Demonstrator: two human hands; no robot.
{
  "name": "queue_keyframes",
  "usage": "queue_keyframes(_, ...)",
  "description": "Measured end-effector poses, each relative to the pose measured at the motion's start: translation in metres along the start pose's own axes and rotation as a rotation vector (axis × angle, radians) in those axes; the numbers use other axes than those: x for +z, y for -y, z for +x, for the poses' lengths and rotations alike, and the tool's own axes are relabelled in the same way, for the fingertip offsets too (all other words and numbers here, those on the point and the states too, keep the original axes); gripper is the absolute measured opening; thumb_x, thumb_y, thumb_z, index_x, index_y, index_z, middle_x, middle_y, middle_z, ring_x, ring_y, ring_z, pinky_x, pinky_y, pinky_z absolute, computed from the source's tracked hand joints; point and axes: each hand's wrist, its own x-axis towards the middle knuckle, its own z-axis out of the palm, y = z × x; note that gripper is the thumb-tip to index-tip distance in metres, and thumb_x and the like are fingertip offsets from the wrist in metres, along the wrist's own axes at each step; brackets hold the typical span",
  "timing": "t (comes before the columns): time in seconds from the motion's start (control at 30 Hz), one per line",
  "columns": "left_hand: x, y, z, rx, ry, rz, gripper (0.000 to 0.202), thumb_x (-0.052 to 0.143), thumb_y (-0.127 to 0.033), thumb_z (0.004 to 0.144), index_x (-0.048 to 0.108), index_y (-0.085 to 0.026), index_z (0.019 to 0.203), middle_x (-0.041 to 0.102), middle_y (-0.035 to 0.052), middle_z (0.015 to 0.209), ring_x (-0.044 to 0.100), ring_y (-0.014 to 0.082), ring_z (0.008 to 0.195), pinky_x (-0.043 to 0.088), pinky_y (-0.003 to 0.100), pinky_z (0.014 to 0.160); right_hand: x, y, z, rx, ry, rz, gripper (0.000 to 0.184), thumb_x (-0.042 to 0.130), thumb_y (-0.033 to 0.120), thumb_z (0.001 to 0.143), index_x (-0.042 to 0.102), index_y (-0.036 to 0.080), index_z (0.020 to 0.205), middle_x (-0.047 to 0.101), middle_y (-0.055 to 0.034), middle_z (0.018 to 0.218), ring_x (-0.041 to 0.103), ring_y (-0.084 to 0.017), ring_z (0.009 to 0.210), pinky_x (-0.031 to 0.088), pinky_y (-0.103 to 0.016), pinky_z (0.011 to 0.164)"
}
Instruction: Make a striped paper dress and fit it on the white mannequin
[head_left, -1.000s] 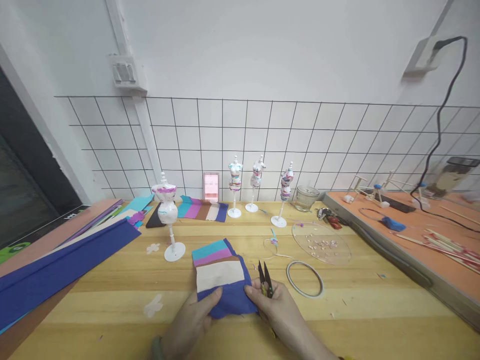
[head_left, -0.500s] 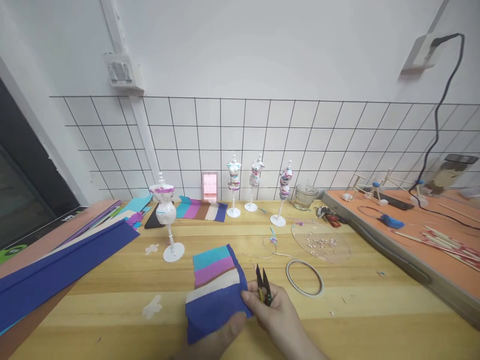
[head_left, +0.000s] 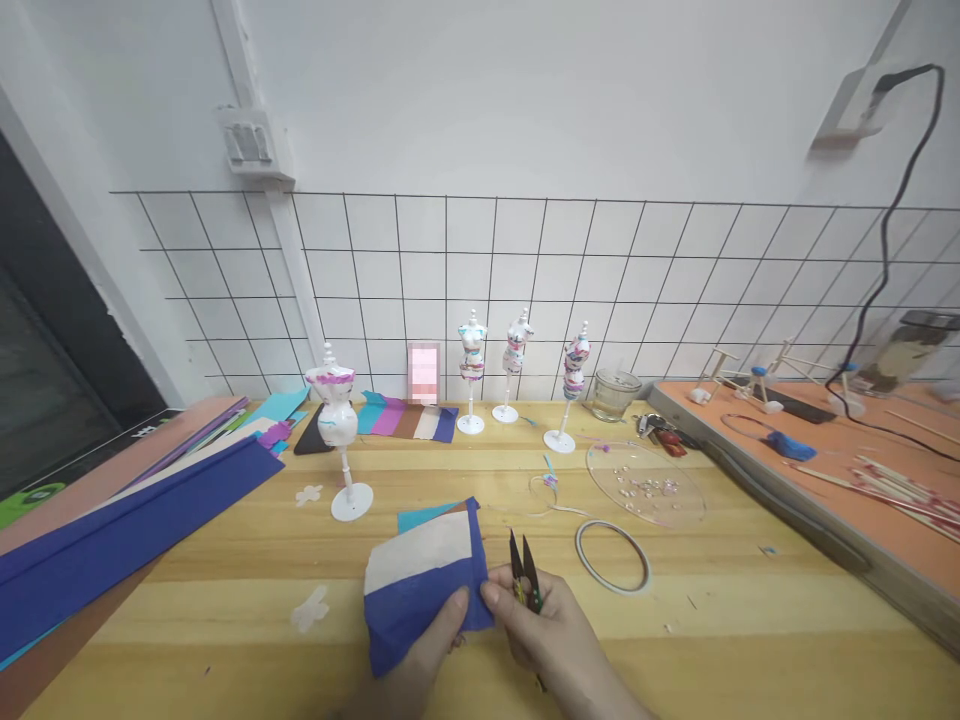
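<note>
A layered piece of crepe-like paper, blue and cream with turquoise and brown edges showing behind, is held above the wooden table. My left hand grips its lower edge, thumb on the blue front and fingers mostly hidden behind. With thumb and forefinger, my right hand pinches the paper's right edge. That same hand also keeps a pair of thread snips in its palm, dark blades pointing up and slightly apart. Beyond the paper, a white mini dress form with a pink band stands on a round base.
Three decorated dress forms stand by the wall near a glass cup. A roll of narrow tape lies right of my hands, below a clear disc with small gems. Coloured paper sheets are stacked at left; an orange board lies at right.
The layered paper has tilted, so its turquoise and purple bands are now mostly hidden. My left hand has moved up, its thumb now pressing on the blue part. The snips stay in my right hand.
</note>
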Motion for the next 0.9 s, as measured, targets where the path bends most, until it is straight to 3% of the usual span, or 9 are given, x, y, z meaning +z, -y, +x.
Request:
queue_keyframes(0.1, 0.002, 0.001, 0.0, 0.075, -0.03, 0.047, 0.026, 0.07, -0.046, 0.062, 0.073, -0.022, 0.071, 0.074, 0.0075, 0.081, 0.067, 0.0285, 0.084, 0.052, 0.041, 0.085, 0.003, -0.001, -0.001, 0.006, 0.008, -0.001, 0.041, 0.073, 0.054, 0.059, 0.062, 0.015, 0.067, 0.054, 0.0037, 0.047, 0.018, -0.001, 0.03, 0.012, -0.019, 0.032)
queue_keyframes(0.17, 0.004, -0.001, -0.001, 0.115, -0.033, 0.059, 0.026, 0.073, -0.044, 0.06, 0.073, -0.022, 0.074, 0.074, 0.0076, 0.081, 0.067, 0.0279, 0.084, 0.053, 0.038, 0.083, 0.004, 0.001, -0.002, 0.0, 0.009, 0.0, 0.04, 0.073, 0.053, 0.059, 0.062, 0.014, 0.065, 0.059, 0.0015, 0.051, 0.019, -0.001, 0.031, 0.015, -0.018, 0.032)
queue_keyframes(0.33, 0.007, -0.003, -0.002, 0.081, -0.016, 0.071, 0.027, 0.073, -0.045, 0.059, 0.072, -0.023, 0.074, 0.074, 0.0074, 0.082, 0.067, 0.0283, 0.088, 0.054, 0.037, 0.083, 0.004, 0.006, -0.004, 0.014, 0.042, -0.013, 0.041, 0.071, 0.054, 0.061, 0.063, 0.014, 0.061, 0.056, 0.0029, 0.048, 0.019, 0.0, 0.03, 0.018, -0.017, 0.032)
queue_keyframes(0.53, 0.003, -0.01, -0.003, 0.139, -0.158, 0.095, 0.026, 0.074, -0.046, 0.056, 0.07, -0.025, 0.071, 0.074, 0.0061, 0.083, 0.06, 0.0318, 0.103, 0.045, 0.04, 0.095, 0.004, 0.003, -0.004, 0.083, -0.019, 0.006, 0.054, 0.066, 0.061, 0.062, 0.062, 0.013, 0.086, 0.054, 0.0039, 0.051, 0.025, -0.001, 0.031, 0.015, -0.017, 0.032)
queue_keyframes(0.73, -0.001, -0.023, -0.005, 0.18, -0.229, 0.105, 0.038, 0.072, -0.047, 0.059, 0.068, -0.023, 0.087, 0.072, 0.0049, 0.096, 0.046, 0.0311, 0.12, 0.033, 0.04, 0.106, 0.012, 0.003, -0.013, 0.127, 0.115, 0.074, 0.065, 0.04, 0.073, 0.073, 0.056, 0.014, 0.094, 0.053, 0.003, 0.053, 0.034, -0.005, 0.033, 0.023, -0.018, 0.035)
queue_keyframes(0.9, -0.007, -0.024, -0.005, 0.155, -0.214, 0.042, 0.034, 0.071, -0.046, 0.061, 0.069, -0.022, 0.084, 0.071, 0.0057, 0.1, 0.04, 0.0303, 0.125, 0.029, 0.038, 0.108, 0.02, 0.003, -0.023, 0.161, 0.173, 0.104, 0.059, 0.047, 0.07, 0.072, 0.056, 0.016, 0.092, 0.053, 0.0029, 0.053, 0.037, -0.007, 0.039, 0.024, -0.018, 0.038)
